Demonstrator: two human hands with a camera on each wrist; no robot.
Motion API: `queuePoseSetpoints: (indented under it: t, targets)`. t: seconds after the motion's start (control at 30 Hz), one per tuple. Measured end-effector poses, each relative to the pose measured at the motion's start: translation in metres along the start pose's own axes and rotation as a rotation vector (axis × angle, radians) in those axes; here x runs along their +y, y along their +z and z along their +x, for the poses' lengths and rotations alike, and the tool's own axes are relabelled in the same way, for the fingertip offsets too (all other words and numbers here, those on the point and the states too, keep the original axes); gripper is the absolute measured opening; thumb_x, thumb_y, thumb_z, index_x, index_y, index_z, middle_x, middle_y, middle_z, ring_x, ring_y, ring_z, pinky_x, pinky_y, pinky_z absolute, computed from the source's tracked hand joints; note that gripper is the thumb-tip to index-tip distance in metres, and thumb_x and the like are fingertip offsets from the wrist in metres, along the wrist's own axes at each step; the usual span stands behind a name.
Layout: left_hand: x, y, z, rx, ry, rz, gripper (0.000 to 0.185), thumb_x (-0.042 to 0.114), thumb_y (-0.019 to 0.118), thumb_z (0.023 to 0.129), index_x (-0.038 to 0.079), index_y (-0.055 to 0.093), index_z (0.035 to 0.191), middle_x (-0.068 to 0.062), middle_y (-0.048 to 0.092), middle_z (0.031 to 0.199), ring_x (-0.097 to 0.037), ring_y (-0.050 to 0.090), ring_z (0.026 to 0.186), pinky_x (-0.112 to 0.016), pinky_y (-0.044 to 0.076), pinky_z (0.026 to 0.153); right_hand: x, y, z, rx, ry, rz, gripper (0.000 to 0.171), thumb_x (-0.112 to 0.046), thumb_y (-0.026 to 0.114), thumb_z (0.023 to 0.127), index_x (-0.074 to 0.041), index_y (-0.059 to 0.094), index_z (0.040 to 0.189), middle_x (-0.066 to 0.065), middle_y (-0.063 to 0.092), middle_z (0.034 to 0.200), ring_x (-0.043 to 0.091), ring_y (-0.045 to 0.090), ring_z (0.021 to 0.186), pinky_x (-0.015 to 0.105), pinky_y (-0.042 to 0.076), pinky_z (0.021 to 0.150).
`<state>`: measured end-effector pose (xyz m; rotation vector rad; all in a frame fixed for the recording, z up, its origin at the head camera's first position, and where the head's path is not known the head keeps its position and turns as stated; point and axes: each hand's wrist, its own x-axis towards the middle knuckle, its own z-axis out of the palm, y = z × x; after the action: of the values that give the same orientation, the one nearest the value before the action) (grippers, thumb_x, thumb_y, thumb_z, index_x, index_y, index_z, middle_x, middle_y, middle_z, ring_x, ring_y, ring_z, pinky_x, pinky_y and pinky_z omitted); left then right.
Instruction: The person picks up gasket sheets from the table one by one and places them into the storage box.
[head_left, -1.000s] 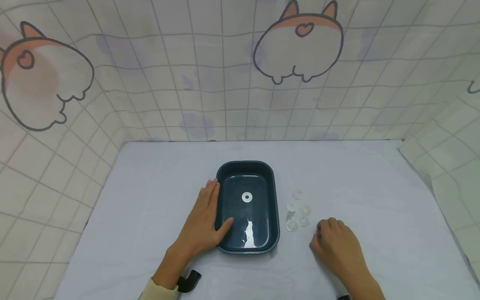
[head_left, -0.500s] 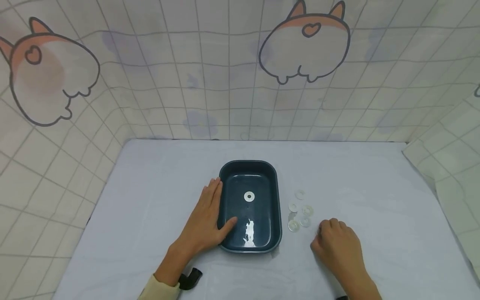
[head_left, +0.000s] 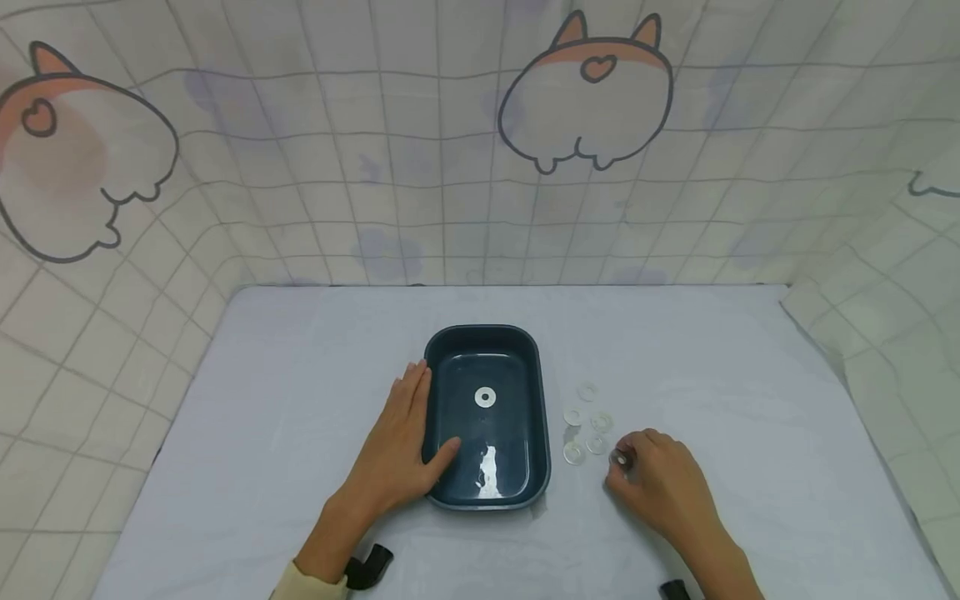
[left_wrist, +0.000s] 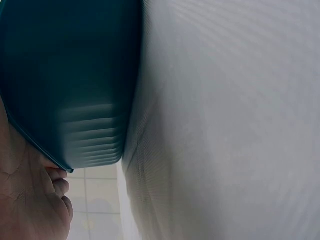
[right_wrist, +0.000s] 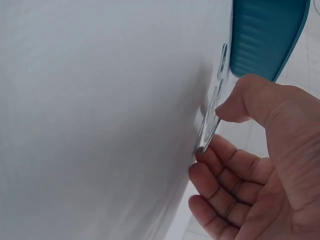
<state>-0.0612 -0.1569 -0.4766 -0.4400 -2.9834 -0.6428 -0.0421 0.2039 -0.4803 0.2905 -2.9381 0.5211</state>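
A dark blue rectangular tray (head_left: 487,502) stands mid-table, with one pale flat washer (head_left: 485,397) lying on its floor. Along the tray's left rim lies my left hand (head_left: 396,446), fingers straight and thumb reaching over the edge; the left wrist view has the hand beside the tray's outer wall (left_wrist: 95,100). To the right of the tray, my right hand (head_left: 663,483) pinches a shiny flat washer (head_left: 621,457) between thumb and fingertip. In the right wrist view this washer (right_wrist: 208,130) is seen nearly edge-on, close to the tabletop.
Several clear ring-shaped washers, one of them a near washer (head_left: 573,453), lie loosely grouped between the tray and my right hand. White cloth (head_left: 300,375) covers the table. A patterned curtain (head_left: 450,167) encloses the back and sides.
My right thumb and index finger have parted slightly and turned, so the washer between them now shows in the head view. My left hand stays on the tray; the head view has shifted a little.
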Motion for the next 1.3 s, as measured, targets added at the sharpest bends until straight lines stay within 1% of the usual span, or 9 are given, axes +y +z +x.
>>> queuePoseSetpoints:
  t: [0.2, 0.37, 0.47, 0.63, 0.73, 0.9, 1.17, 1.3]
  targets:
    - [-0.001, -0.001, 0.001, -0.016, -0.003, -0.012, 0.103, 0.055, 0.062, 0.097, 0.005, 0.008, 0.171, -0.009, 0.008, 0.181, -0.026, 0.01, 0.169, -0.05, 0.019, 0.137, -0.001, 0.0, 0.004, -0.01, -0.001, 0.027, 0.016, -0.012, 0.082, 0.076, -0.005, 0.077, 0.089, 0.004, 0.073, 0.081, 0.017, 0.064, 0.074, 0.043, 0.059, 0.073]
    - [0.0, -0.002, 0.0, -0.022, -0.001, -0.008, 0.103, 0.055, 0.062, 0.098, 0.006, 0.007, 0.171, -0.01, 0.009, 0.181, -0.026, 0.009, 0.169, -0.051, 0.019, 0.137, -0.002, 0.001, 0.003, -0.048, 0.031, 0.056, 0.019, -0.015, 0.084, 0.078, -0.006, 0.077, 0.094, 0.003, 0.074, 0.087, 0.017, 0.066, 0.079, 0.042, 0.06, 0.076]
    - [-0.001, -0.003, -0.002, -0.031, -0.003, -0.003, 0.103, 0.054, 0.061, 0.098, 0.006, 0.007, 0.171, -0.01, 0.008, 0.181, -0.026, 0.009, 0.169, -0.05, 0.019, 0.137, -0.004, 0.003, 0.003, -0.048, 0.036, 0.068, 0.018, -0.015, 0.083, 0.079, -0.007, 0.077, 0.094, 0.003, 0.074, 0.087, 0.017, 0.065, 0.079, 0.042, 0.06, 0.076]
    - [-0.002, -0.005, -0.003, -0.038, -0.009, 0.002, 0.102, 0.054, 0.062, 0.099, 0.006, 0.007, 0.171, -0.008, 0.006, 0.181, -0.026, 0.009, 0.169, -0.05, 0.018, 0.138, -0.007, 0.003, 0.008, -0.013, 0.007, 0.072, 0.017, -0.015, 0.081, 0.079, -0.008, 0.077, 0.093, 0.002, 0.074, 0.086, 0.016, 0.065, 0.079, 0.04, 0.06, 0.075]
    - [-0.002, -0.006, -0.002, -0.033, -0.007, 0.009, 0.101, 0.052, 0.062, 0.099, 0.005, 0.009, 0.17, -0.009, 0.007, 0.181, -0.026, 0.01, 0.169, -0.05, 0.018, 0.138, -0.009, 0.001, 0.011, -0.005, -0.015, 0.077, 0.017, -0.016, 0.081, 0.079, -0.009, 0.077, 0.093, 0.001, 0.073, 0.086, 0.015, 0.064, 0.078, 0.04, 0.059, 0.075]
    - [0.0, -0.004, 0.0, -0.019, 0.002, 0.008, 0.099, 0.049, 0.062, 0.099, 0.003, 0.012, 0.17, -0.012, 0.011, 0.18, -0.028, 0.012, 0.169, -0.051, 0.021, 0.137, -0.011, -0.006, 0.016, -0.007, -0.042, 0.094, 0.013, -0.014, 0.08, 0.079, -0.009, 0.076, 0.091, 0.0, 0.072, 0.083, 0.014, 0.062, 0.077, 0.04, 0.057, 0.075]
    - [0.001, -0.001, 0.0, -0.034, -0.01, 0.006, 0.099, 0.051, 0.061, 0.1, 0.005, 0.009, 0.17, -0.008, 0.008, 0.181, -0.026, 0.009, 0.169, -0.049, 0.019, 0.138, -0.018, -0.011, 0.023, -0.024, -0.035, 0.124, 0.016, -0.013, 0.079, 0.08, -0.009, 0.078, 0.095, 0.002, 0.074, 0.086, 0.016, 0.064, 0.08, 0.041, 0.059, 0.078]
    - [0.001, -0.002, -0.001, -0.03, -0.007, 0.012, 0.099, 0.05, 0.061, 0.099, 0.004, 0.01, 0.17, -0.009, 0.008, 0.181, -0.027, 0.01, 0.169, -0.05, 0.019, 0.137, -0.02, -0.012, 0.025, -0.026, -0.048, 0.129, 0.013, -0.013, 0.079, 0.081, -0.01, 0.077, 0.094, 0.001, 0.072, 0.083, 0.015, 0.061, 0.077, 0.039, 0.057, 0.076]
